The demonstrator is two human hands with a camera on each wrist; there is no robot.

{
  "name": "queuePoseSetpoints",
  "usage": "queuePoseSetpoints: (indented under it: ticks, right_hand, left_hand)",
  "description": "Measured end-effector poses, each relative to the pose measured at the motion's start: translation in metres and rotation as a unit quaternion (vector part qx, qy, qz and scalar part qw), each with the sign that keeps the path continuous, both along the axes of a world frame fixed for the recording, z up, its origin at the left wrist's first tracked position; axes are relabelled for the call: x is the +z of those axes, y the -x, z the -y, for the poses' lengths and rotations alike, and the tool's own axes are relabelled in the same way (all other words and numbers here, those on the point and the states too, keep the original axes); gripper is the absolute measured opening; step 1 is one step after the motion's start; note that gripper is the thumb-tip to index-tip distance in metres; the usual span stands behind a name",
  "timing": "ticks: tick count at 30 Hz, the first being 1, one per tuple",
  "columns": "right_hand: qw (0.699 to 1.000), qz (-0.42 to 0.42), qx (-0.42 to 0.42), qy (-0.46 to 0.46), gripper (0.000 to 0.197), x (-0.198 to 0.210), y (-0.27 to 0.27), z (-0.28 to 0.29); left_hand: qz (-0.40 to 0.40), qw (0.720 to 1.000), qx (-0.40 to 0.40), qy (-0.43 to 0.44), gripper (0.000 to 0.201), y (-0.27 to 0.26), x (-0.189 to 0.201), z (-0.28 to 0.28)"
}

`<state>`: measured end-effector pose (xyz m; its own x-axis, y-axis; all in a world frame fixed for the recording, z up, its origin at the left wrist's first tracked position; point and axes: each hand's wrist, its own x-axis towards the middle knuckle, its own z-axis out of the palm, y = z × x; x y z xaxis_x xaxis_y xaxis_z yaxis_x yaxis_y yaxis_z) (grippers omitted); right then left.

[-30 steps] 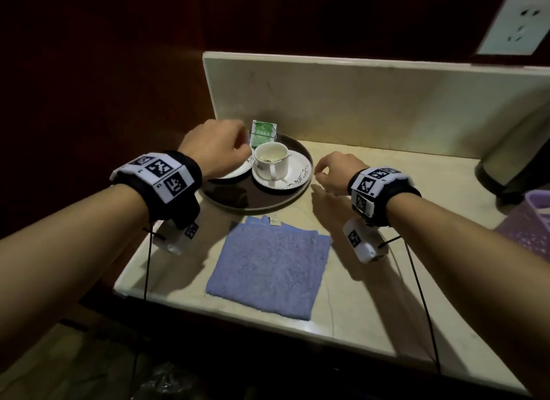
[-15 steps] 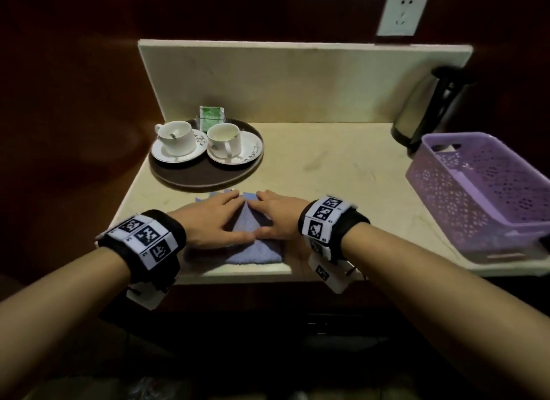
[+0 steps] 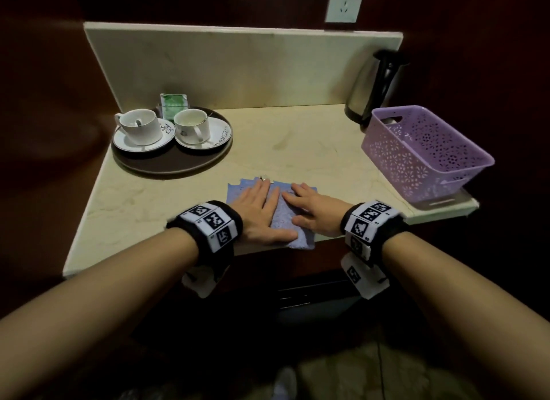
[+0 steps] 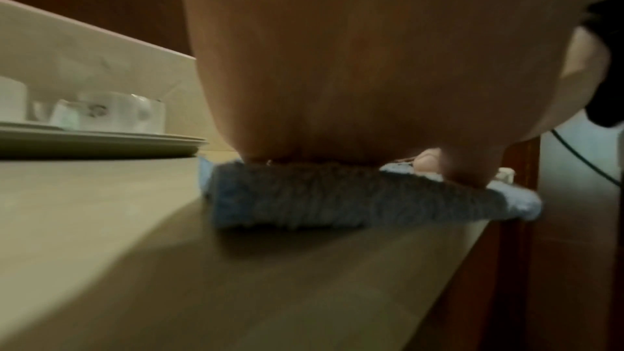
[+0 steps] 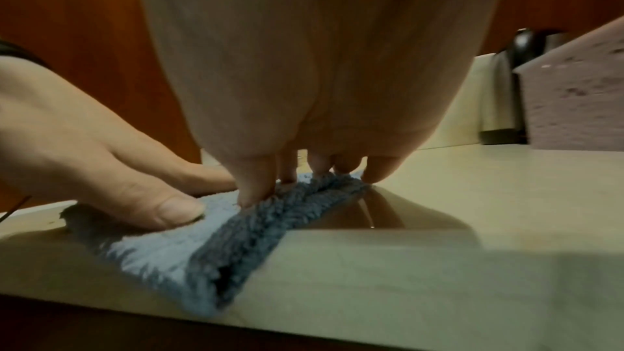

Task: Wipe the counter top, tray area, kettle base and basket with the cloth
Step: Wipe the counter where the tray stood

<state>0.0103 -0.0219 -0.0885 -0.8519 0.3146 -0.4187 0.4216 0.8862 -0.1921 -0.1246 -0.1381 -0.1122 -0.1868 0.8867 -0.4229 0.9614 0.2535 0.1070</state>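
A folded blue cloth (image 3: 281,218) lies at the front edge of the cream counter top (image 3: 297,149). My left hand (image 3: 259,212) lies flat on the cloth's left part, thumb along its near edge. My right hand (image 3: 312,209) rests flat on its right part, fingers straight. In the right wrist view the cloth (image 5: 216,236) shows two folded layers under my fingertips (image 5: 253,191). In the left wrist view my palm covers the cloth (image 4: 304,196). The round dark tray (image 3: 169,161) sits back left, the steel kettle (image 3: 372,93) back right, the purple basket (image 3: 422,149) in front of it.
On the tray stand two white cups on saucers (image 3: 143,129) (image 3: 193,129) and a green packet (image 3: 172,103). The basket overhangs the counter's right end. A cream backsplash (image 3: 238,66) closes the back, with a wall socket (image 3: 345,1) above. Bare counter lies between tray and basket.
Both hands came back from the tray to the cloth, which went from spread out to folded. In the last half second the view shifted and the hands spread flatter on it.
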Motion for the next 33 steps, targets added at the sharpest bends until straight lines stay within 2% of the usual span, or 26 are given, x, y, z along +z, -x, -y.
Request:
queuePoseSetpoints:
  ticks: [2,5,8,10,13,17,19,21,22,25,33]
  right_hand:
    - [1.000,-0.010,-0.024,-0.009,0.063,-0.001,-0.010,-0.008]
    - [0.996,-0.072,-0.048,-0.036,0.054,-0.004,-0.019,-0.012]
    - [0.988,-0.128,-0.079,0.023,0.052,-0.006,-0.021,0.002]
    - [0.991,-0.097,-0.084,0.042,0.055,-0.009,-0.025,0.008]
    - [0.996,-0.060,-0.072,0.006,0.052,-0.002,-0.035,0.008]
    - [0.994,0.006,-0.102,-0.035,0.055,0.009,-0.039,-0.005]
    - [0.989,0.035,-0.129,-0.060,0.048,0.013,-0.033,-0.009]
    - [0.982,0.042,-0.174,-0.053,0.034,0.010,-0.024,-0.006]
    - [0.982,0.037,-0.181,-0.045,0.034,0.004,-0.019,-0.003]
    - [0.985,0.035,-0.164,-0.042,0.064,-0.021,-0.006,-0.005]
    - [0.983,0.063,-0.165,-0.058,0.070,-0.044,0.023,-0.071]
  left_hand:
    - [-0.001,1.000,0.005,0.003,0.114,-0.013,-0.001,-0.018]
    - [-0.013,1.000,0.019,0.010,0.115,-0.030,-0.002,-0.039]
    - [-0.022,1.000,0.014,0.009,0.115,-0.030,0.004,-0.051]
    - [-0.012,0.999,-0.008,0.030,0.115,-0.024,0.015,-0.048]
    - [-0.016,0.998,-0.032,0.055,0.106,-0.011,0.025,-0.034]
    - [-0.014,0.997,-0.056,0.042,0.089,-0.005,0.012,-0.023]
    - [0.002,0.998,-0.053,0.035,0.086,-0.011,0.009,-0.025]
    - [-0.003,0.998,-0.049,0.038,0.085,-0.018,0.007,-0.028]
    - [-0.011,0.998,-0.049,0.036,0.086,-0.020,0.006,-0.030]
    - [-0.020,0.998,-0.046,0.032,0.088,-0.015,0.002,-0.038]
    - [-0.026,0.999,-0.005,0.036,0.085,-0.002,0.005,-0.082]
